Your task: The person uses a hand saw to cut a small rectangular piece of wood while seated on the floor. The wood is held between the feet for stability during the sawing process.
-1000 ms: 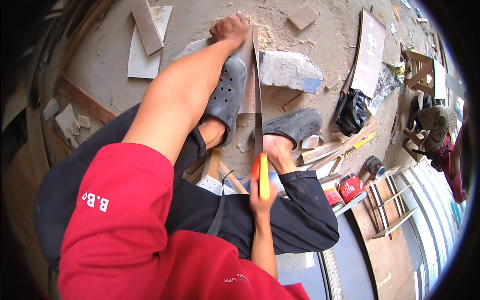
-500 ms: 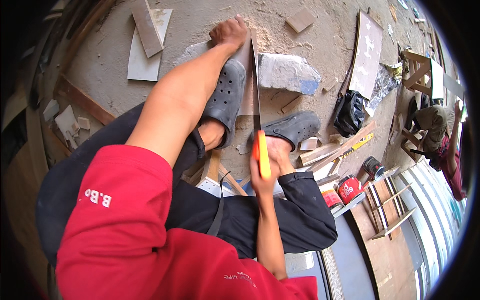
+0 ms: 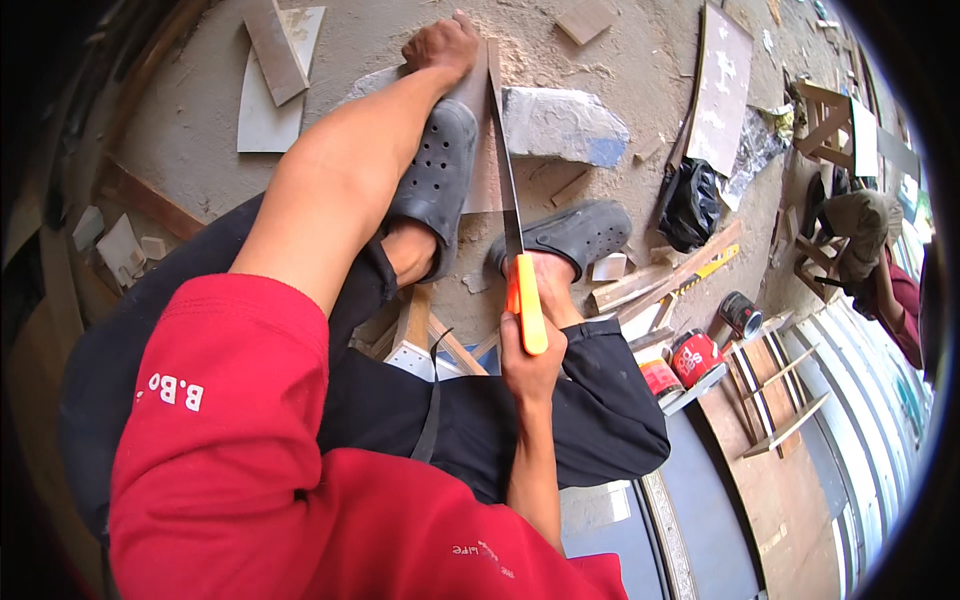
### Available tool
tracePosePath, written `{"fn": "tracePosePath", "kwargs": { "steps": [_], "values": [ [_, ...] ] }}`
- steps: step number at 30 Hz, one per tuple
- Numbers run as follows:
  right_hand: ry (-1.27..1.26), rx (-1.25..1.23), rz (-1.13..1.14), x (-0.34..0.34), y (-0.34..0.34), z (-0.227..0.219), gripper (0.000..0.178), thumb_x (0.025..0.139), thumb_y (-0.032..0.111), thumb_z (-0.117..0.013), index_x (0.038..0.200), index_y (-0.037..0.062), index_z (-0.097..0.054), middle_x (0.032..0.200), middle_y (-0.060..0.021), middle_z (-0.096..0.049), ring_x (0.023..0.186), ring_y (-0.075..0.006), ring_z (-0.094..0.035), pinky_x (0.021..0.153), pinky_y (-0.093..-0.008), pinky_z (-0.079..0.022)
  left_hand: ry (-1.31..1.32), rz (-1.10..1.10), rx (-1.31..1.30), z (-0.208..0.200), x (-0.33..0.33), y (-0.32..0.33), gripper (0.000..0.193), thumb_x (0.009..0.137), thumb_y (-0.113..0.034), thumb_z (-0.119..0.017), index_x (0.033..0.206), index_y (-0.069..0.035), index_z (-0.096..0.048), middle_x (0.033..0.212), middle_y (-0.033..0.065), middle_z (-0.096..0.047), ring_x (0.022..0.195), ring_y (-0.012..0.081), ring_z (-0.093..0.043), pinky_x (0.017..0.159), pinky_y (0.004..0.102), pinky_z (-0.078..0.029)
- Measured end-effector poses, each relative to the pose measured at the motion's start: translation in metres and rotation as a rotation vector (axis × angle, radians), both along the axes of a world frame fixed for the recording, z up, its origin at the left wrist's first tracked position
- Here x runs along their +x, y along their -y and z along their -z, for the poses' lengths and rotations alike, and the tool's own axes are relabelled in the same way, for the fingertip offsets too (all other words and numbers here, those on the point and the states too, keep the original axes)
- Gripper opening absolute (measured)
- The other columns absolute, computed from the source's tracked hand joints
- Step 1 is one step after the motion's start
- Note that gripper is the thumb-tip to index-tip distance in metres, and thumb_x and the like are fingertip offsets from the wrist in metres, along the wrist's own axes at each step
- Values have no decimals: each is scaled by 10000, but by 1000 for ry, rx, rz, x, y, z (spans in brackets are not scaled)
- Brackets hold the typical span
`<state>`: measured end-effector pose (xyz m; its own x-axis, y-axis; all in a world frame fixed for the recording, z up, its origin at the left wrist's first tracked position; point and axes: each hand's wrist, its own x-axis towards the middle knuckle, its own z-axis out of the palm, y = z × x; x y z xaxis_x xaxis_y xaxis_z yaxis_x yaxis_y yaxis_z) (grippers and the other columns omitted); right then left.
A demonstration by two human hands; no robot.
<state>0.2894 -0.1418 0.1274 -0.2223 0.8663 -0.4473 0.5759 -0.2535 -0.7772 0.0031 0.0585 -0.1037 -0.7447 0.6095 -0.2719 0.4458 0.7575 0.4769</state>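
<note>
Dusty grey floor (image 3: 370, 45), strewn with sawdust (image 3: 515, 62) and wood offcuts (image 3: 585, 20), underlies a worker's bent, dark-trousered legs (image 3: 590, 425), seen from above. Nearest, the right grip (image 3: 530, 368) is wrapped around the orange-and-yellow handle (image 3: 529, 308) of a handsaw (image 3: 512, 225), whose blade points forward along the right side of a flat brown board (image 3: 485, 180). Relative to one second earlier, the handle lies farther forward, beside the right ankle (image 3: 553, 282); relative to half a second earlier, the blade slants more to the left toward its tip. Of the dark shoes, the left shoe (image 3: 437, 170) overlaps the board; the right shoe (image 3: 580, 232) stands across the blade. At the board's far end rests the left grip (image 3: 442, 47), fingers curled; whether it grasps the wood cannot be told. Containers to the right comprise a red can (image 3: 692, 360), a red-and-white can (image 3: 660, 378) and a dark can (image 3: 740, 315), contents not discernible, and a crumpled black bag (image 3: 688, 208). Farthest, a co-worker's arm (image 3: 887, 290), upraised half a second earlier, is lowered.
</note>
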Motion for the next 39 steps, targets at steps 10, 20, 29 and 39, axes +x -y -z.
{"fn": "tracePosePath", "kwargs": {
  "steps": [10,20,29,39],
  "values": [
    [95,31,-45,-44,-47,-31,156,830,95,-643,753,-27,-584,629,-206,-570,544,-338,-565,555,-412,-445,10,26,-93,-23,2,-3,630,980,-482,-293,992,-36,-739,1038,243,-693,1048,432,-643,943,513,-469],
    [86,-179,32,-67,-46,-49,168,833,121,-656,824,-37,-600,659,-231,-581,606,-398,-602,582,-409,-467,57,32,-104,-23,3,-5,643,976,-489,-297,976,-24,-741,1015,262,-691,1020,442,-651,928,516,-469],
    [127,-1,-58,-52,-33,-60,124,815,79,-654,848,-37,-625,684,-239,-603,592,-385,-628,562,-412,-482,71,26,-100,-27,4,-2,651,970,-504,-298,1006,-23,-736,1063,270,-679,1081,445,-626,962,508,-453],
    [83,99,3,-42,-35,-52,112,821,84,-636,807,-23,-607,642,-223,-582,535,-383,-571,540,-421,-452,51,15,-101,-25,2,-6,655,964,-503,-301,1005,-12,-733,1050,272,-681,1062,440,-637,951,501,-463]
  ]
}}
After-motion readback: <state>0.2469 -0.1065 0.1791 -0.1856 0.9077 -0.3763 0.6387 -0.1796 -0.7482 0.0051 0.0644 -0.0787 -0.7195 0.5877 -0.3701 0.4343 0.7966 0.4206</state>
